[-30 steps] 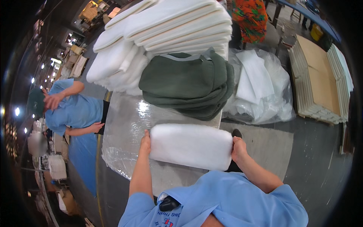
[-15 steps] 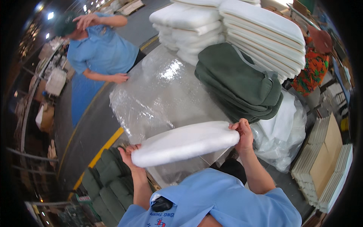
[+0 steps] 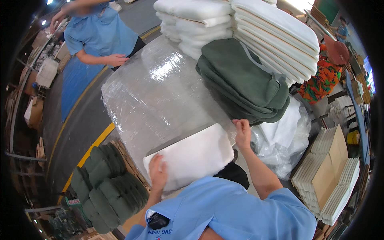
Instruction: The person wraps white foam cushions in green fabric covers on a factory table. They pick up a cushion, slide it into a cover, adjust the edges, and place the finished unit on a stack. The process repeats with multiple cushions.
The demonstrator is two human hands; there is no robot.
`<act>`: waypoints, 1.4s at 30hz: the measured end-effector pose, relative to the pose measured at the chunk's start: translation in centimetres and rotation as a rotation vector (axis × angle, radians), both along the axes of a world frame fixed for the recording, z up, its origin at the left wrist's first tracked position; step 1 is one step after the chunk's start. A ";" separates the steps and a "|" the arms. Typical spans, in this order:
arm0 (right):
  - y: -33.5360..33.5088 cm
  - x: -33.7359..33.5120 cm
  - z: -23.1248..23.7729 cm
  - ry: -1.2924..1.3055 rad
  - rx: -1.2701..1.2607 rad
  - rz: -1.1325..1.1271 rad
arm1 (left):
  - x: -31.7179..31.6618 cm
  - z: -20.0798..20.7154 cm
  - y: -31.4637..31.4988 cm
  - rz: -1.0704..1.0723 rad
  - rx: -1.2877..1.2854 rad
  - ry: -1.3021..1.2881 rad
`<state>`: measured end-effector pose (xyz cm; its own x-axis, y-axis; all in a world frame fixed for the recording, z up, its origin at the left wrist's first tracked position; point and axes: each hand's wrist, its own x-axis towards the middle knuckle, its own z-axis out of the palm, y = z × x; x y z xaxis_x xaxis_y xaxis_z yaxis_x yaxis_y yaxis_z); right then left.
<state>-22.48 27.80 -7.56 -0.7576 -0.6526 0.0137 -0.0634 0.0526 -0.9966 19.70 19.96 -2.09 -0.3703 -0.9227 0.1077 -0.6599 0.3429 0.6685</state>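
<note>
A white padded slab lies at the near edge of the plastic-wrapped table, tilted slightly. My left hand rests on its left part, fingers spread out and flat. My right hand is off the slab, past its right end, with fingers curled together beside the lower edge of the dark green fabric stack. I cannot make out whether anything is between those fingers. The green pieces are folded over one another on the right of the table.
Tall piles of white padding stand at the far right. Clear plastic film covers the table. Green cushions are stacked low at left, folded cardboard at right. A bag of white material sits beside me. Another person stands across, far left.
The white slab went from being held at both ends to lying on the table. My right hand let go and moved to the green stack's edge; my left hand moved onto the slab's top.
</note>
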 end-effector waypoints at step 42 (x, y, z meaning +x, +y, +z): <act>1.2 14.7 2.6 0.909 0.386 0.749 | -7.4 -2.9 4.0 -0.181 -0.114 -0.492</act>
